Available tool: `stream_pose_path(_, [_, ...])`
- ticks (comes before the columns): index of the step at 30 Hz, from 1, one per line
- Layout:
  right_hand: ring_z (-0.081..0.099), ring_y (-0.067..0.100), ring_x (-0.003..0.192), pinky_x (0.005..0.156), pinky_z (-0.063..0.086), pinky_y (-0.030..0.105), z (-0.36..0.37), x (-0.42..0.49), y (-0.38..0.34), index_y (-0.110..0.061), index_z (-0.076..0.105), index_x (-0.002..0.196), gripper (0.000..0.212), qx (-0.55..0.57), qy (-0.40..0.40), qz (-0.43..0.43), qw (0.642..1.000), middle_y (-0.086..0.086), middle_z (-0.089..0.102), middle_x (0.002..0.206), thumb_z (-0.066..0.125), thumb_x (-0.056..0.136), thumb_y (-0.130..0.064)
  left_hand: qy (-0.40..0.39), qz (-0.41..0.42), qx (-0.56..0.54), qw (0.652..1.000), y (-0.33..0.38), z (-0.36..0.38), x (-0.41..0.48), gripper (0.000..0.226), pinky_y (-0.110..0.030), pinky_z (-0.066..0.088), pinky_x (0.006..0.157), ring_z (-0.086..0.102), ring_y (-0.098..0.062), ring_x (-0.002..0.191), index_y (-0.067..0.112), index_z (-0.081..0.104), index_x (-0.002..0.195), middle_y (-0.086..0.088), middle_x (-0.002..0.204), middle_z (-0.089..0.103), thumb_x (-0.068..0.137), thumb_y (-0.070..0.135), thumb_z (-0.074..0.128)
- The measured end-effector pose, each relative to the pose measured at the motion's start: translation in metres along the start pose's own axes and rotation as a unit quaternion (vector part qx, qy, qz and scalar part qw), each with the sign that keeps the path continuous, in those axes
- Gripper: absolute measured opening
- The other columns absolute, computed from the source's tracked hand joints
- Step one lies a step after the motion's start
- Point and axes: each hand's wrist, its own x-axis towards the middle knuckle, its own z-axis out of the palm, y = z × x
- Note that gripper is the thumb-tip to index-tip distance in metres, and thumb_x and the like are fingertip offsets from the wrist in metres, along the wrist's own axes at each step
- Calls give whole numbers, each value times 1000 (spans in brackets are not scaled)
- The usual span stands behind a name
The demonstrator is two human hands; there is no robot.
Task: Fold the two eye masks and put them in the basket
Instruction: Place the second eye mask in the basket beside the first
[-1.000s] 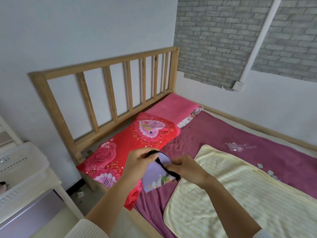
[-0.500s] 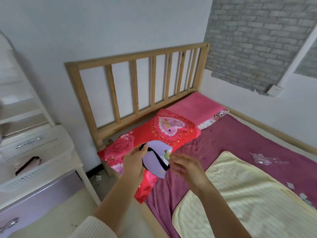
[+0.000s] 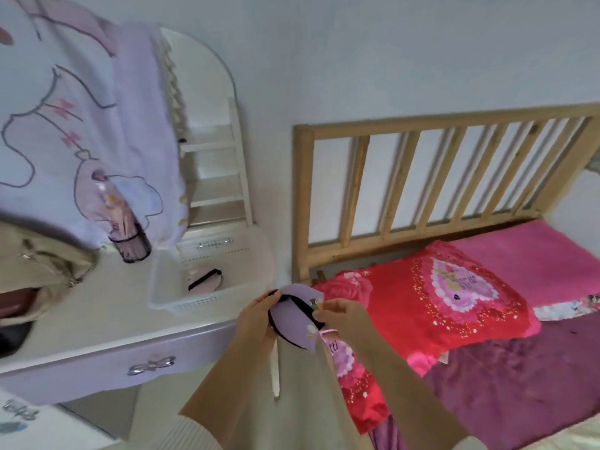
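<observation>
Now, starting at our left, a white dressing table (image 3: 97, 323) carries a white basket (image 3: 168, 297), and a pink eye mask (image 3: 204, 279) with a black strap lies folded inside it. Just right of the table's edge, our left hand (image 3: 256, 319) grips the near side of a purple eye mask (image 3: 292, 316), thumb over its black strap. Our right hand (image 3: 341, 315) pinches the mask's other edge between fingertips, so both hands hold it folded in the air, between the table and the bed. Further right, a red pillow (image 3: 438, 303) lies against the wooden headboard (image 3: 422, 177).
</observation>
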Motion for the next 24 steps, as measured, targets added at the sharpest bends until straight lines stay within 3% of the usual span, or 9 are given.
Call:
stream_pose_path(4, [63, 20, 52, 56, 56, 28, 62, 75, -18, 9, 68, 96, 16, 12, 6, 18, 1000, 13, 65, 69, 68, 80, 7, 50, -10, 66, 996, 46, -54, 53, 16, -34, 52, 68, 63, -24, 87, 6, 64, 105, -11, 100, 67, 90, 8, 59])
stream_pose_path(7, [62, 32, 75, 84, 53, 52, 110, 132, -31, 10, 65, 103, 23, 22, -6, 51, 998, 18, 65, 79, 67, 81, 6, 71, -20, 135, 988, 87, -93, 98, 23, -30, 53, 65, 64, -21, 87, 7, 63, 110, -9, 102, 68, 87, 8, 63])
stream_pose_path(8, [62, 33, 75, 85, 53, 52, 124, 152, -33, 7, 66, 99, 18, 17, -5, 62, 998, 16, 65, 78, 67, 81, 6, 77, -22, 158, 984, 99, -105, 113, 24, -29, 53, 65, 65, -21, 85, 7, 64, 111, -9, 101, 69, 87, 8, 62])
stream_pose_path(11, [60, 28, 60, 64, 54, 38, 156, 207, -33, -3, 64, 78, 13, 1, 6, 86, 996, 14, 63, 70, 63, 82, 9, 103, -9, 283, 954, 124, -139, 156, 25, -31, 52, 70, 64, -22, 86, 10, 64, 113, -8, 100, 69, 88, 14, 60])
stream_pose_path(14, [59, 24, 63, 65, 56, 39, 178, 246, -26, -8, 62, 66, 22, -65, 66, 90, 992, 12, 62, 68, 63, 82, 6, 111, 38, 468, 876, 130, -171, 183, 28, -26, 47, 72, 59, -20, 99, 17, 62, 116, -5, 116, 65, 90, 16, 52])
stream_pose_path(17, [62, 28, 83, 77, 50, 37, 192, 273, -15, -6, 66, 81, 10, -191, 99, 71, 974, 10, 66, 83, 66, 87, -15, 104, 142, 665, 725, 123, -204, 195, 30, -31, 42, 93, 49, -26, 123, 18, 65, 114, -6, 123, 62, 86, 13, 55])
stream_pose_path(19, [62, 29, 95, 75, 43, 29, 198, 287, -10, -4, 65, 100, 24, -264, 95, 75, 957, 12, 67, 100, 60, 92, -25, 116, 184, 742, 634, 117, -220, 198, 32, -46, 32, 109, 36, -32, 139, 21, 67, 111, -8, 134, 57, 80, 13, 63])
stream_pose_path(21, [60, 30, 96, 75, 39, 27, 203, 298, -7, -1, 62, 107, 28, -303, 84, 77, 946, 15, 67, 107, 54, 95, -26, 126, 170, 778, 591, 112, -229, 199, 39, -52, 24, 114, 27, -34, 145, 22, 64, 117, -11, 148, 45, 79, 17, 65])
stream_pose_path(24, [62, 32, 100, 73, 38, 27, 210, 308, 0, 2, 60, 109, 30, -374, 63, 79, 922, 19, 67, 110, 48, 98, -23, 113, 152, 801, 568, 107, -237, 204, 47, -51, 15, 119, 15, -31, 149, 22, 55, 130, -13, 159, 27, 83, 22, 60])
